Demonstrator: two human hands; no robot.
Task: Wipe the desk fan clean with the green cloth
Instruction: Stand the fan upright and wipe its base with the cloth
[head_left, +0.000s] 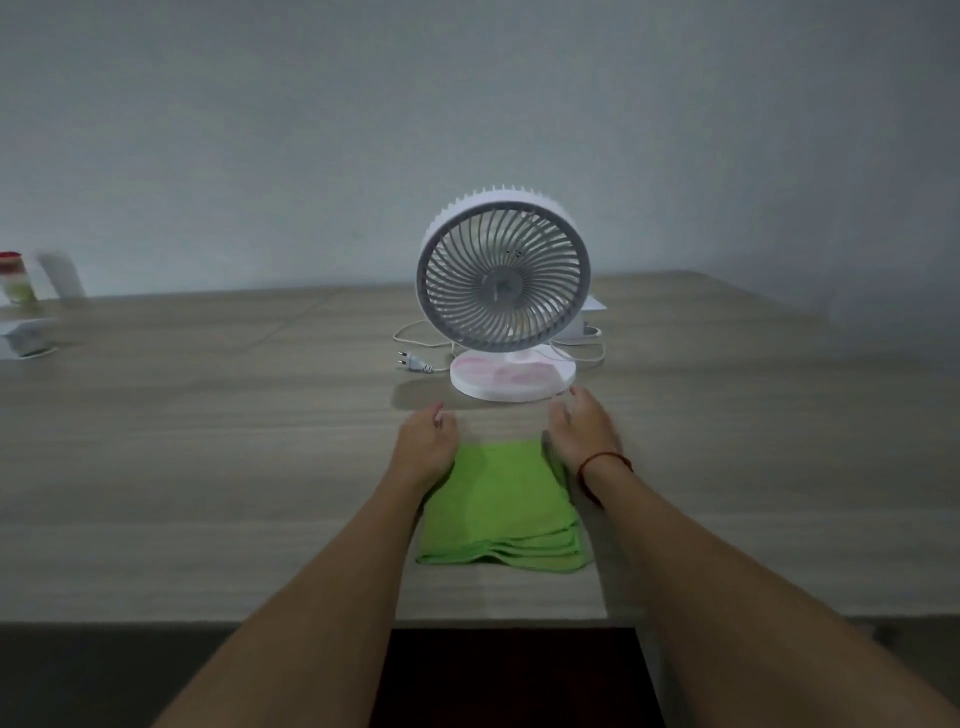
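Observation:
A white desk fan (503, 270) with a grey grille stands upright on its round base, which shows pink smears. It faces me from the middle of the wooden table (208, 441). A folded green cloth (501, 512) lies flat on the table in front of the fan. My left hand (426, 449) hovers over the cloth's far left corner, fingers loosely curled, holding nothing. My right hand (584, 431) is over the far right corner, fingers apart, just short of the fan's base. A red thread circles my right wrist.
The fan's white cord and unplugged plug (413, 362) lie left of and behind the base. A white box (592, 317) sits behind the fan. At the far left stand a jar with a red lid (15, 278) and white objects. A grey wall rises behind the table.

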